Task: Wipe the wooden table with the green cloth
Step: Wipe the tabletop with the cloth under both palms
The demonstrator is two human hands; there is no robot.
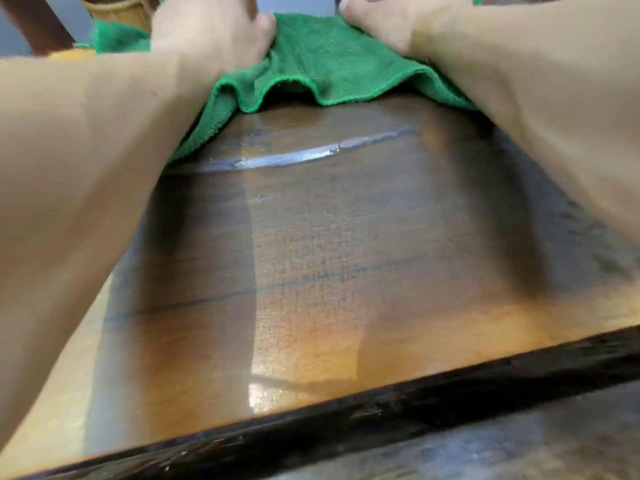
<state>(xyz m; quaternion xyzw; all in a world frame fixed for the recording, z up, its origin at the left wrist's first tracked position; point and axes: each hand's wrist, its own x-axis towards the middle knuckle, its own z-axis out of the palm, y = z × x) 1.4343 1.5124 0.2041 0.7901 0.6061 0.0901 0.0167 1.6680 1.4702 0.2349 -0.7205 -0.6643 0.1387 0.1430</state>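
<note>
Green cloth (322,60) lies spread at the far end of the wooden counter (311,271), its near hem rumpled into loose waves that lift off the surface. Both hands rest on top of it, side by side with a stretch of bare cloth between them: the left hand (211,29) on the cloth's left part, the right hand (388,22) on its right part. The left thumb lies against the cloth, and the right thumb points inward along its far edge. The fingers of both hands run out of view at the top, so I cannot tell whether they lie flat on the cloth or curl round it. Both forearms reach forward over the counter from the near corners. A pale wet streak (311,152) crosses the counter just in front of the hem, and the wood nearer the dark front edge shines. Something that may be a wooden object (110,8) stands blurred at the far left.
</note>
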